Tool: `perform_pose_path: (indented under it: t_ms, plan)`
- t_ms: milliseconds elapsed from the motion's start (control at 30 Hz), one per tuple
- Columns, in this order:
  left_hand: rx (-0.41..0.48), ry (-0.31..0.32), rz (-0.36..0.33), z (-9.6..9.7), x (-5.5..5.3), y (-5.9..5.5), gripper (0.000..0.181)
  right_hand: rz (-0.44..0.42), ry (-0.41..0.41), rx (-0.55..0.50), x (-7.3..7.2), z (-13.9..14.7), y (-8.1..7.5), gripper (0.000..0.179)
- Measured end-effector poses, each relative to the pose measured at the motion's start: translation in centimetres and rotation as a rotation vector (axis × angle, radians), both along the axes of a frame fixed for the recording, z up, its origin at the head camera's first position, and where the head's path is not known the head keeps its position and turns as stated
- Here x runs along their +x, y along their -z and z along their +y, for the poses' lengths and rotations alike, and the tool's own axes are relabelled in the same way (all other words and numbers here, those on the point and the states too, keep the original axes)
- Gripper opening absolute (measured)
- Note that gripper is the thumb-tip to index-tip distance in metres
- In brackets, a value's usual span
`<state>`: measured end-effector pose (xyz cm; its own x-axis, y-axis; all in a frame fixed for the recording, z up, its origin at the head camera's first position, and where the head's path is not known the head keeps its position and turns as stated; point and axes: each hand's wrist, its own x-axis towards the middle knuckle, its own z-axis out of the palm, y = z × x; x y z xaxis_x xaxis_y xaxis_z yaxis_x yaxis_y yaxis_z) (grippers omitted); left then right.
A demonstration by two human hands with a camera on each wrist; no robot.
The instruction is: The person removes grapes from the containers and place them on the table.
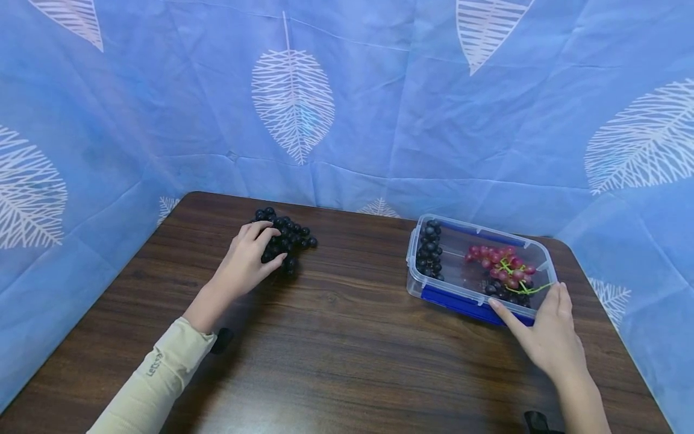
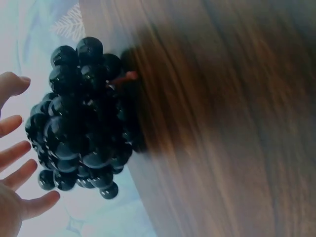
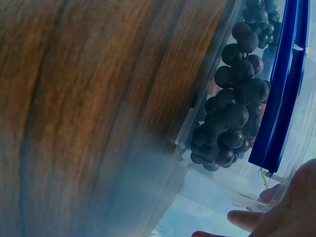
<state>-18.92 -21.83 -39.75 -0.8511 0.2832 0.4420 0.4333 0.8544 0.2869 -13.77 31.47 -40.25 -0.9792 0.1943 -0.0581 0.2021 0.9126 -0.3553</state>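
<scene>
My left hand (image 1: 250,254) reaches over a bunch of black grapes (image 1: 295,236) at the back left of the table. In the left wrist view its fingers (image 2: 17,175) are spread beside the black bunch; whether they touch it I cannot tell. On the right stands a clear plastic container (image 1: 450,283) with blue clips. My right hand (image 1: 555,340) holds its near right corner, thumb along the front rim and fingers at the right side. Inside lie red grapes (image 1: 501,260) with a green stem, black grapes (image 1: 430,250) along the left wall and more dark grapes (image 3: 237,113) near the front.
The dark wooden table (image 1: 347,337) carries the container and the loose bunch, with bare wood between them. Behind and beside it hangs a blue cloth (image 1: 368,108) with white leaf prints, close to the table's back edge.
</scene>
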Motion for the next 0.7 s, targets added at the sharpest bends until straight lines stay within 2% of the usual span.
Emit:
perform_pose_path:
  t_ms: [167,500,700]
  plan:
    - [-0.041,0.014,0.000,1.2,-0.2,-0.6,0.044,0.003,0.000,0.000,0.1,0.1,0.0,0.130]
    - [-0.070,0.123,0.073,4.6,-1.1,-1.6,0.044,-0.008,0.005,0.000,0.1,-0.2,-0.4,0.130]
    - [-0.071,0.195,0.122,6.9,-1.6,-1.7,0.043,-0.003,-0.002,0.004,0.1,-0.2,-0.4,0.129]
